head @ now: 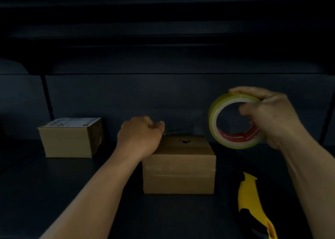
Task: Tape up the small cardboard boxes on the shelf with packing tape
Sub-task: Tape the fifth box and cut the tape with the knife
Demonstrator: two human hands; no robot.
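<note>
A small brown cardboard box [181, 164] stands in the middle of the dark shelf [108, 202], with a small dark hole in its top. My left hand [140, 135] hovers over its far left corner with fingers curled, seemingly pinching a clear tape end; the tape is barely visible. My right hand [272, 117] grips a roll of clear packing tape [233, 122] with a white and red core, held up in the air right of the box. A second box [72, 139] with a white label on top sits at the left.
A yellow and black utility knife [253, 202] lies on the shelf at the front right, beside my right forearm. A dark back wall closes the shelf behind the boxes, and another shelf board runs overhead. A thin upright post [47, 97] stands at the back left.
</note>
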